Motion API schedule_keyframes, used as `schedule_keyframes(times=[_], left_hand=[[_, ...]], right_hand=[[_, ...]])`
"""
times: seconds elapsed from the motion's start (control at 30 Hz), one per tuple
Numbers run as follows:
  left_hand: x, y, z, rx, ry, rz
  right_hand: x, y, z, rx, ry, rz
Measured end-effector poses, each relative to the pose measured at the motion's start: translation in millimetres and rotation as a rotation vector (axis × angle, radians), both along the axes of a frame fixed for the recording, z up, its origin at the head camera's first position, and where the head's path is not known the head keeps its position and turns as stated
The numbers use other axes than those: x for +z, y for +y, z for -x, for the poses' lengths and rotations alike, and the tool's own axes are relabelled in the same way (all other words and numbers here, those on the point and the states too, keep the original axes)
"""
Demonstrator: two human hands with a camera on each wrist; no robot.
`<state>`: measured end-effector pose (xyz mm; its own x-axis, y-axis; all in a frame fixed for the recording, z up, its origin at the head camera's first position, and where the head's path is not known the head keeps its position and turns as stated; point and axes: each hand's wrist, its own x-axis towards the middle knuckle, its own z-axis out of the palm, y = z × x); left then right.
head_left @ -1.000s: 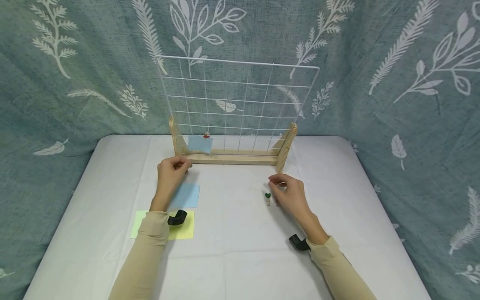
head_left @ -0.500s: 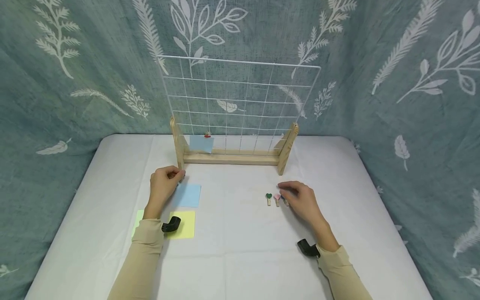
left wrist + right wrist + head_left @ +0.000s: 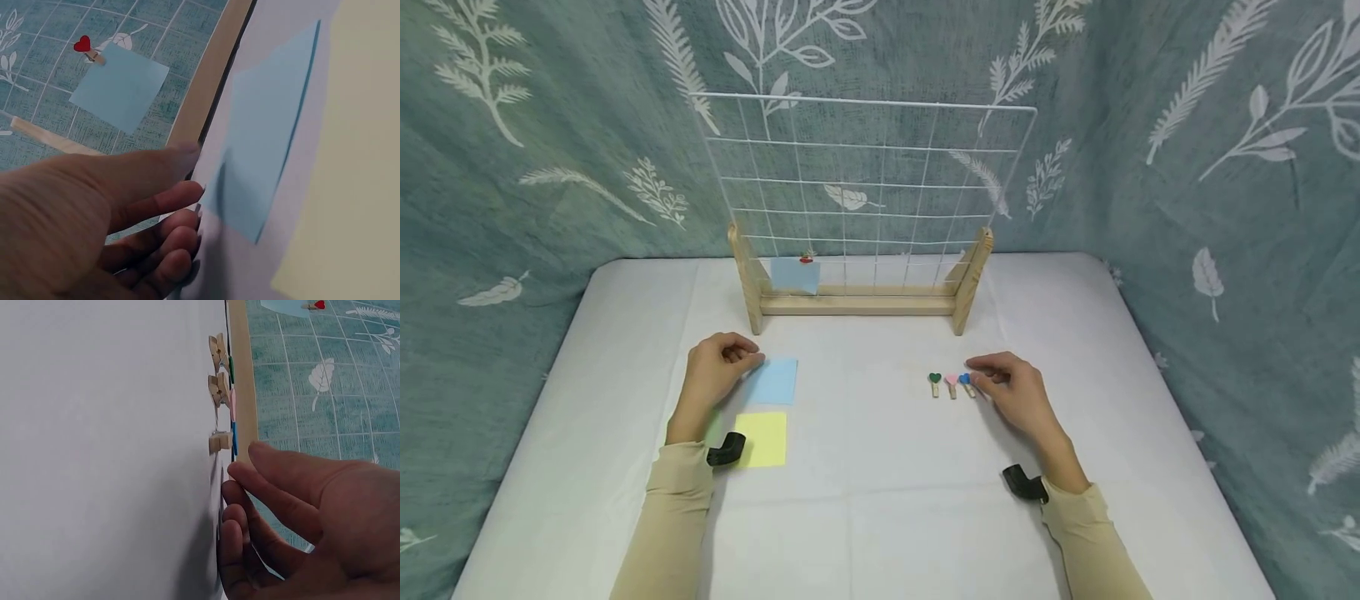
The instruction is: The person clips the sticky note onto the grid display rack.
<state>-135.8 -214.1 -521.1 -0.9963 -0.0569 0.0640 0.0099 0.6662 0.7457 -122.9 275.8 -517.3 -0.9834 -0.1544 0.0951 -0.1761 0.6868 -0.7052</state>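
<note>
We see the left hand (image 3: 713, 375) and right hand (image 3: 1018, 396) in front of the wire rack (image 3: 857, 306), well apart, loosely curved, unclamped.

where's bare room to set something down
Widest: the white cloth between the blue pad and green clip, before the rack. Also right of the right hand. Crowded: around the left hand, blue pad and yellow pad; around the clips.

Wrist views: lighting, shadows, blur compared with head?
Head: brightest, soft shadows on the white tablecloth; left wrist: dimmer, left hand shadowing a corner of the blue notes, yellow paper soft-edged; right wrist: broad soft shadow beside the right hand, clothespins distinguishable.
</note>
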Motion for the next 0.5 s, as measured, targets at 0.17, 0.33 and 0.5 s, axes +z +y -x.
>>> schedule_keyframes(times=[0.17, 0.33, 0.5], left_hand=[[0.7, -3.2, -6.8, -0.089, -0.011, 0.022], [-1.0, -5.2, -9.6, -0.138, 0.007, 0.056], [-3.3, -6.1, -9.0, -0.133, -0.001, 0.036]], right_hand=[[-1.1, 1.5, 0.5, 0.018, -0.035, 0.004], [-2.7, 0.4, -2.4, 0.048, -0.05, 0.023], [-4.3, -1.9, -0.9, 0.066, -0.023, 0.035]])
